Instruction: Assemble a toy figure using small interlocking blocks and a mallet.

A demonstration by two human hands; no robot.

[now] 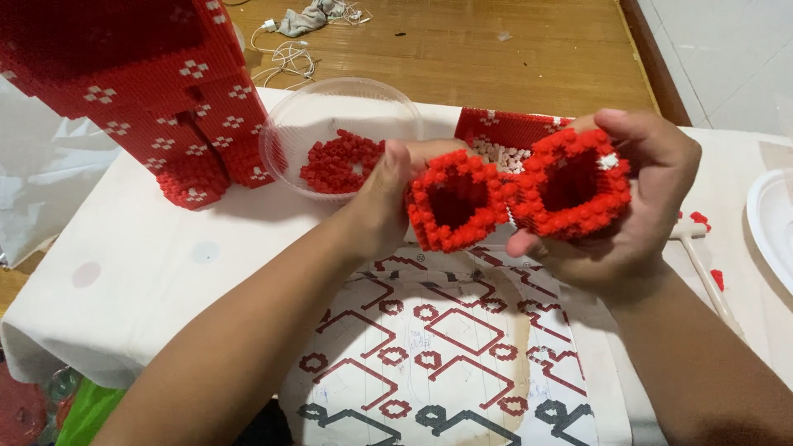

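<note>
I hold two hollow red tube-like pieces built of tiny bricks side by side above the table. My left hand (385, 201) grips the left red piece (456, 201), thumb on its outer side. My right hand (640, 198) wraps around the right red piece (576, 183), which has a small white spot near its top. The two pieces touch in the middle, open ends facing me. Below them lies a printed pattern sheet (438, 347) with red and dark outlines.
A clear plastic bowl (285, 136) holds loose red bricks (340, 161). A large red brick model (140, 87) with white patterns stands at the far left. A red box (500, 128) sits behind my hands. A white plate (772, 219) and a white stick (702, 268) lie on the right.
</note>
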